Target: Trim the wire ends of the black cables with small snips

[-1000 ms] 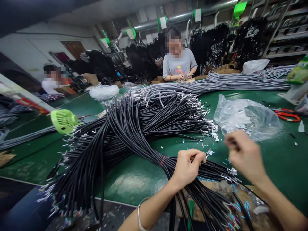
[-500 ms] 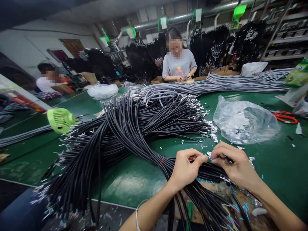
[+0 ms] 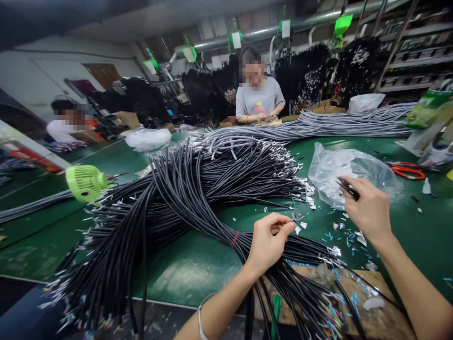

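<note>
My left hand (image 3: pixel 271 243) pinches the stripped end of a black cable, where short coloured wires (image 3: pixel 299 219) stick out past the fingertips. Raised to the right, my right hand (image 3: pixel 370 210) is closed around a small dark tool that looks like tweezers (image 3: pixel 348 188), its tips facing up and left. Below my left hand runs a bundle of black cables (image 3: pixel 212 219), bound with a red tie (image 3: pixel 235 239). Their ends show foil and coloured strands near a brown board (image 3: pixel 385 311). Scraps of foil and blue bits (image 3: pixel 348 236) lie beneath my right hand.
Behind the right hand sits a clear plastic bag (image 3: pixel 327 170) with scraps. Red-handled scissors (image 3: pixel 408 171) lie beyond it. Grey cables (image 3: pixel 339 123) stretch across the back of the green table (image 3: pixel 184 278). A green fan (image 3: pixel 87 182) stands left; a co-worker (image 3: pixel 260 101) sits opposite.
My right hand has drawn away from the left, up and to the right, with the dark tool. Coloured wires now show bare at my left fingertips, and the left hand has barely moved.
</note>
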The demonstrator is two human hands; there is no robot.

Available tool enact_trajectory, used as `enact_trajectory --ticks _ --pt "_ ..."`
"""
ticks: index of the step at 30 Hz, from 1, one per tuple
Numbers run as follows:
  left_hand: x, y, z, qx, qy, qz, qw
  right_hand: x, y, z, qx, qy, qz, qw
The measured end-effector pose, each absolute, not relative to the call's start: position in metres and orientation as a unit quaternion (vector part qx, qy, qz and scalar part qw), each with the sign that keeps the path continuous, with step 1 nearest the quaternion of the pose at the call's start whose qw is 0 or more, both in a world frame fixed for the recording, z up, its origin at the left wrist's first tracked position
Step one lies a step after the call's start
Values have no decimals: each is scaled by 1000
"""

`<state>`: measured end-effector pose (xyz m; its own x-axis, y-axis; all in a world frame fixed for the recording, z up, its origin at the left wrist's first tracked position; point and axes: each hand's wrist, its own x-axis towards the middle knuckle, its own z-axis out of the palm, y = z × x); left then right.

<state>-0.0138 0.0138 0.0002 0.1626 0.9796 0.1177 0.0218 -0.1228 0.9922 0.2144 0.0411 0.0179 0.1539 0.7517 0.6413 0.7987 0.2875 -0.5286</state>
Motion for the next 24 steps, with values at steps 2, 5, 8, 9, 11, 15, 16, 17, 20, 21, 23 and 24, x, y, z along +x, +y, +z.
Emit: enact_trajectory --ticks 2,5,8,9,11,15,16,17,20,21,23,24 --pt "-13 11 -1 591 433 481 482 203 36 18 -579 -669 -2 467" --pt "-13 9 -1 625 430 476 444 176 19 20 -492 -740 131 439" --pt "-15 9 1 666 430 462 398 158 6 20 -432 -750 230 444" --pt "-16 10 2 677 430 455 387 157 5 19 -429 -745 242 449" --pt "-16 11 3 687 433 445 377 158 4 19 -433 -736 255 453" --pt "-15 12 3 671 449 453 377 163 4 20 -436 -739 255 446" --pt "-15 12 3 667 452 455 380 164 3 21 -435 -742 250 444" --pt "-14 11 2 663 453 456 383 163 2 21 -435 -745 242 444" --pt "-14 10 1 654 454 460 393 160 -1 19 -440 -749 217 445" --pt "-14 9 0 651 454 462 395 159 -1 18 -441 -750 211 446" --pt "-15 8 -1 648 454 466 397 157 -1 16 -439 -748 203 454" --pt "-15 8 -1 647 454 467 397 156 -1 15 -440 -745 199 460"
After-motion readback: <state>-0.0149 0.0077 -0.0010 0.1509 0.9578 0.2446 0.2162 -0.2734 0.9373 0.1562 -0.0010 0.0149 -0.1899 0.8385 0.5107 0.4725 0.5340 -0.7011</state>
